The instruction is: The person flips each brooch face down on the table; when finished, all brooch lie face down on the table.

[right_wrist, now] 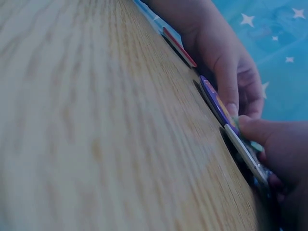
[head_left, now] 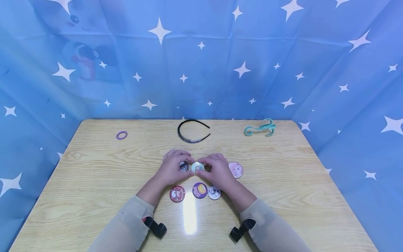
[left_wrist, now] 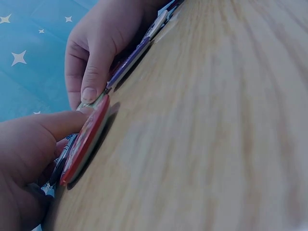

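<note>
In the head view, a pale green round button badge (head_left: 197,168) is pinched at its edges between both hands over the middle of the table. The left hand (head_left: 175,168) has thumb and fingertips at its left edge; the right hand (head_left: 218,170) grips from the right. A dark badge (head_left: 184,166) shows partly under the left hand. Nearer the person lie a red badge (head_left: 177,194), a purple badge (head_left: 199,190) with a yellow figure, and a white badge (head_left: 214,193). The right hand partly covers a pink badge (head_left: 235,170). In the left wrist view, the red badge (left_wrist: 86,142) hides part of the left fingers.
A black toothed headband (head_left: 189,140) lies near the table's back edge. At the back left is a purple ring (head_left: 121,135), and at the back right a teal piece with curved hooks (head_left: 260,128). A blue star-patterned curtain (head_left: 201,77) hangs behind the wooden table (head_left: 94,175).
</note>
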{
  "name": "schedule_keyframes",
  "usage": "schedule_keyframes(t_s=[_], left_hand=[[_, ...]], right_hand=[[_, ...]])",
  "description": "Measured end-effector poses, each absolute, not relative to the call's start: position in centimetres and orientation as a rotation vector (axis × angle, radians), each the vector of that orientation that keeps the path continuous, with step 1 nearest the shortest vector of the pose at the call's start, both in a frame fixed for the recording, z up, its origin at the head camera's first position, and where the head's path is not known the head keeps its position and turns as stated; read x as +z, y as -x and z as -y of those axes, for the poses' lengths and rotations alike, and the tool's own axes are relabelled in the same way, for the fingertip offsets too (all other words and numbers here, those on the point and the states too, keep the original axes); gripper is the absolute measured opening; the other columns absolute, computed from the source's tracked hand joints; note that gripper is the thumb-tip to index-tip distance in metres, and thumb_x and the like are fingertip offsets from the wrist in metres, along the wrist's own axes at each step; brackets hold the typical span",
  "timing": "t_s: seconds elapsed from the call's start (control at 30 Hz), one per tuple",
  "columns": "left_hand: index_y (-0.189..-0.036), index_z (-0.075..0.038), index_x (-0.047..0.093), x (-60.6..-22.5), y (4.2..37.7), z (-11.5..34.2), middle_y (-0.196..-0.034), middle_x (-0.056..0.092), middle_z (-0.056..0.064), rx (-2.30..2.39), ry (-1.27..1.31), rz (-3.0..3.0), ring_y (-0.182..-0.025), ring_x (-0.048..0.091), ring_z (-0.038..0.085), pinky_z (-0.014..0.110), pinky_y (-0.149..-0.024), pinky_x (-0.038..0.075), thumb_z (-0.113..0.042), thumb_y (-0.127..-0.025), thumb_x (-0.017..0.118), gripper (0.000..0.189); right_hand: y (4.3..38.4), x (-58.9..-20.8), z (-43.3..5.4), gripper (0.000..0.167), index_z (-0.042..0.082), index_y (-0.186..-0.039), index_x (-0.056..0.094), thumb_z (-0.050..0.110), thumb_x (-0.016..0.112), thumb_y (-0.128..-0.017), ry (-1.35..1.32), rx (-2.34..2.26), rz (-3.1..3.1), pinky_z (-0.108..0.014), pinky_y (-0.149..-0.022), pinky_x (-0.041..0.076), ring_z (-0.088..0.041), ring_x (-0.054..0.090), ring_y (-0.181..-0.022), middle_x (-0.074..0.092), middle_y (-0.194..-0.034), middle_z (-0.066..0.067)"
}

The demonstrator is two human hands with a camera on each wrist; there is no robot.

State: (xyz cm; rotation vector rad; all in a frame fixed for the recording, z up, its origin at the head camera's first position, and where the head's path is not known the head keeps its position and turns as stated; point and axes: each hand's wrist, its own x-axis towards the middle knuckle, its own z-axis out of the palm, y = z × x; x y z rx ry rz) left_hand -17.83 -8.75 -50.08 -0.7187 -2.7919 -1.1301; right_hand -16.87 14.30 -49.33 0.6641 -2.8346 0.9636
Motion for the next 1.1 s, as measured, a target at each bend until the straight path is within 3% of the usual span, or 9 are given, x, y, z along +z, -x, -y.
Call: schedule_keyframes(t_s=[0.37,1.1], left_hand=[[-0.108,-0.023,0.078,-49.95,17.78,8.60,-0.119,0.075,-0.002,-1.170,0.673,2.786,-0.128,0.055,0.029,0.056,-0.117,0.029,-0.025,-0.079,0.095,0.034],[-0.105,-0.022,0.081,-50.02,17.73,8.62,-0.107,0.077,-0.008,-1.340,0.601,2.700,-0.127,0.056,0.027,0.055,-0.118,0.028,-0.017,-0.086,0.090,0.021]], right_hand=[[16.98,-49.45,-14.30,0.033,0.015,-0.120,0.081,0.025,0.089,-0.089,-0.674,1.066,2.794,-0.042,-0.092,0.042,-0.018,0.056,-0.095,0.062,-0.084,0.011],[17.02,-49.56,-14.34,0.028,0.016,-0.122,0.081,0.018,0.084,-0.094,-0.681,1.117,2.690,-0.039,-0.084,0.047,-0.016,0.057,-0.091,0.065,-0.085,0.011]])
